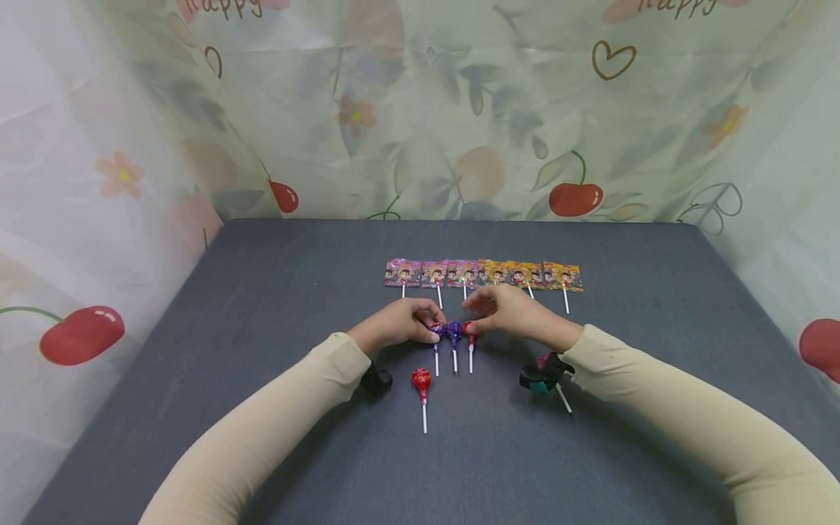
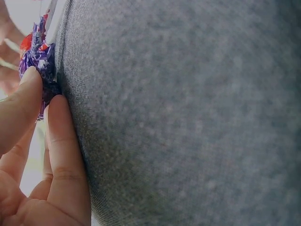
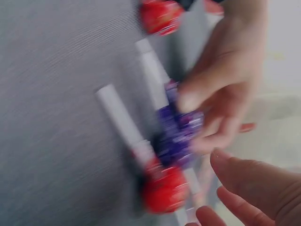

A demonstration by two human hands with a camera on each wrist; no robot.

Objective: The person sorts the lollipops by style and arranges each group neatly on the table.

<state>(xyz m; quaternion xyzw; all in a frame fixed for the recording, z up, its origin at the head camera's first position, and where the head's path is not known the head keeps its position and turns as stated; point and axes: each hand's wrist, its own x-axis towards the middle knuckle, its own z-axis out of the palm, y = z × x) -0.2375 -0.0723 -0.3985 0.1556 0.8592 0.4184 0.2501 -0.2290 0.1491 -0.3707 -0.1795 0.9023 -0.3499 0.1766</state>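
Note:
In the head view three wrapped lollipops lie side by side on the dark table, sticks toward me. My left hand (image 1: 402,322) pinches the head of the left one, a purple lollipop (image 1: 436,348), between thumb and fingers. Beside it lies another purple lollipop (image 1: 454,332), then a red lollipop (image 1: 470,347) at the right end. My right hand (image 1: 515,313) hovers by that red one; in the right wrist view its thumb and fingers stand apart, just off the red head (image 3: 165,189). The left wrist view shows the left thumb and fingertips at the purple wrapper (image 2: 40,61).
Behind the hands runs a row of flat-packed lollipops in pink packets (image 1: 434,274) and yellow packets (image 1: 562,276). A single red lollipop (image 1: 421,379) lies nearer me. Another lollipop stick (image 1: 563,399) shows under the right wrist's black camera (image 1: 547,372). Printed curtains (image 1: 420,131) border the table (image 1: 275,292).

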